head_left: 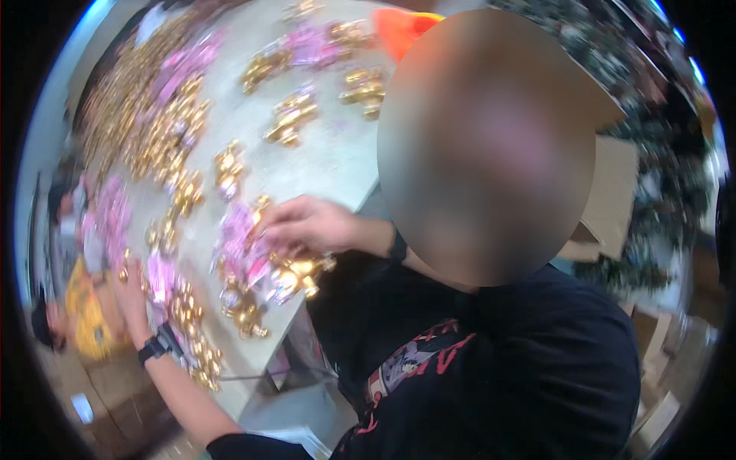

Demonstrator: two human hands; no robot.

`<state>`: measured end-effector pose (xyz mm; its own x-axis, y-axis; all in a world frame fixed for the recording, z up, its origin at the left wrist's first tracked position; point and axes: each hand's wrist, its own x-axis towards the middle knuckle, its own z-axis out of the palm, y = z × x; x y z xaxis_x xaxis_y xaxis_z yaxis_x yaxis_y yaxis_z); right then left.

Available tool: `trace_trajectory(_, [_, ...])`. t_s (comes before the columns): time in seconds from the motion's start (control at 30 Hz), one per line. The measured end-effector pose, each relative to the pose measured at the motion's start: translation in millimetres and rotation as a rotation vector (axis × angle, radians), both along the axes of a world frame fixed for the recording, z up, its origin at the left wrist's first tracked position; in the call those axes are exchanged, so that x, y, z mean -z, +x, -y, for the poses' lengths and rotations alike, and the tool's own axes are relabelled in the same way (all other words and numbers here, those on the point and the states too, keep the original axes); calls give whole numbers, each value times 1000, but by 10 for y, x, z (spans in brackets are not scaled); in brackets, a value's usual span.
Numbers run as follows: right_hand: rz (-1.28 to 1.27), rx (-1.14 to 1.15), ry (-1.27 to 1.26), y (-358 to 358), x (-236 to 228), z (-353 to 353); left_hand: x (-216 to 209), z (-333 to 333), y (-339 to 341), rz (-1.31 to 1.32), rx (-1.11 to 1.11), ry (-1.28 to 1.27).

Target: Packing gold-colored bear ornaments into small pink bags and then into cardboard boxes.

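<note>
My left hand [132, 291], with a dark watch on its wrist, reaches up from the lower left to the table's left edge. It is beside shiny gold, knobbed pieces [186, 310] and pink-purple wrapping [159, 274]. Motion smears its fingers, so whether it holds a small gold piece at the fingertips is unclear. My right hand is not in view. At the centre, a co-worker's hand [303, 222], with a black wristband, bends its fingers over a cluster of pink wrapping [239, 222] and gold pieces [303, 274].
A large heap of gold pieces [126, 115] covers the far left of the white table [322, 157]. Smaller clusters lie across it. The co-worker in a black shirt [491, 368] stands close on the right. An orange object [395, 31], cardboard boxes [613, 192] and dark greenery [598, 46] are beyond.
</note>
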<state>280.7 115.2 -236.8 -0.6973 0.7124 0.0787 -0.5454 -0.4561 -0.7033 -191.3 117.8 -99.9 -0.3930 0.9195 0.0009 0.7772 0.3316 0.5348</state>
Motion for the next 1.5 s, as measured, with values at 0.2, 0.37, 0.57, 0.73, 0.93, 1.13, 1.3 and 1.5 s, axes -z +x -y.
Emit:
trace_trajectory(0.2, [22,77,-72,137,81,3,-4,806,1543,520,-164,588])
trace_trajectory(0.37, [22,105,0,38,31,64,539,1345,1671,1110,-349,1274])
trace_trajectory(0.57, [101,121,74,23,10,81,712,1523,1211,1334,-422,1346])
trace_trajectory(0.73, [27,95,1,7,-2,36,673,1234,671,-300,-868,911])
trace_trajectory(0.93, [55,103,-96,34,10,-21,228,277,797,-156,-233,240])
trace_trajectory(1.13, [-6,64,-138,59,27,-14,738,-812,1095,-385,396,180])
trace_trajectory(1.3, [-32,12,-167,-16,40,-24,1009,-1100,1040,-719,583,217])
trace_trajectory(1.5, [-47,19,-139,21,121,-29,707,-1204,1148,-388,420,46])
